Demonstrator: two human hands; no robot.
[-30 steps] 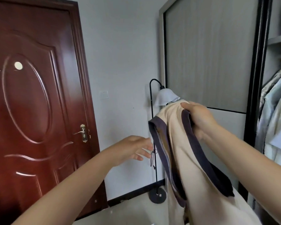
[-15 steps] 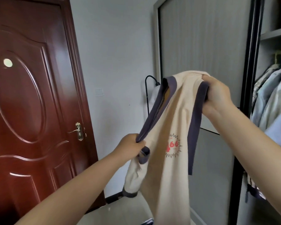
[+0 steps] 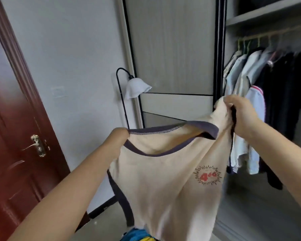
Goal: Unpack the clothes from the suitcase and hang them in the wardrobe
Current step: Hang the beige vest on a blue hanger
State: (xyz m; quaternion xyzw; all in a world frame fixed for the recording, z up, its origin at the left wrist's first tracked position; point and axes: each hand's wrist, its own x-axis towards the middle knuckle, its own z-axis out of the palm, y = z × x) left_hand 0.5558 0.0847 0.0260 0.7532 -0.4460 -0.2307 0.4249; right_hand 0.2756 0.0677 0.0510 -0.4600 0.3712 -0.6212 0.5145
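Observation:
A cream T-shirt [image 3: 163,180] with dark purple trim and a red starburst print hangs spread in front of me, neckline up. My left hand [image 3: 119,136] grips its left shoulder at the collar edge; the fingers are hidden inside the fabric. My right hand [image 3: 240,113] grips the bunched right shoulder, higher and nearer the wardrobe [image 3: 261,18]. The wardrobe's right side stands open, with several shirts and dark garments [image 3: 250,80] hanging on hangers from a rail [image 3: 271,34]. The suitcase is out of view.
A sliding wardrobe door [image 3: 172,49] stands straight ahead. A black floor lamp [image 3: 135,87] with a white shade stands by the wall to its left. A dark red door [image 3: 10,136] with a brass handle is at far left. Blue-yellow fabric [image 3: 137,236] shows at the bottom edge.
My left hand reached in and took the shirt's left shoulder. Both hands then drew apart, spreading the shirt wide with the neckline open. My view swung right, showing more of the open wardrobe.

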